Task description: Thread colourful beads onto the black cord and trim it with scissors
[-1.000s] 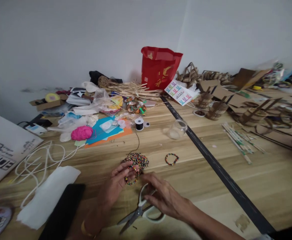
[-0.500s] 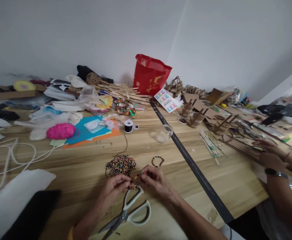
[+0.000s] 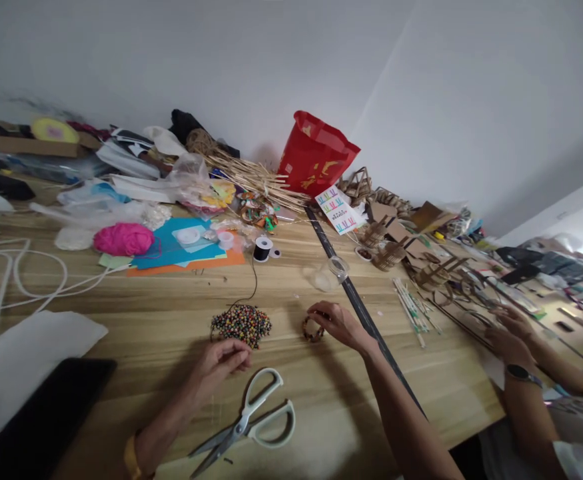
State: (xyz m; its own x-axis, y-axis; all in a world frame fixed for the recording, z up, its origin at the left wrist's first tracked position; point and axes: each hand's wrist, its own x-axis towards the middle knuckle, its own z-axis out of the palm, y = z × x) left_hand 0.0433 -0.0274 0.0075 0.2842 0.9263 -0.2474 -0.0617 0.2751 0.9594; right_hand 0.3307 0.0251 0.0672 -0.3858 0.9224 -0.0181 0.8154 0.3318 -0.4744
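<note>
Right hand (image 3: 338, 323): you are reaching forward and laying your fingertips on the bracelet (image 3: 312, 329), a small beaded ring lying flat on the tabletop (image 3: 421, 373); fingers are curling over its far edge, pinning it rather than lifting it.

Left hand (image 3: 221, 362): you are resting it on the wood, fingers loosely curled and pinched together. Whether a bead or thread is sitting between them cannot be told.

Bead pile (image 3: 242, 323): lying just beyond your left hand, heaped so that beads are staying within easy reach.

Thread (image 3: 254, 283): running from the pile back to the black spool (image 3: 262, 249), which is standing upright.

Scissors (image 3: 251, 420): lying shut, near you, handles pointing toward the pile.

Jar (image 3: 332, 272): lying on its side past the bracelet.

Yarn (image 3: 124, 239): pink ball sitting at far left beside blue paper.

Another person's hands (image 3: 508, 333): working among cardboard pieces at the right.
</note>
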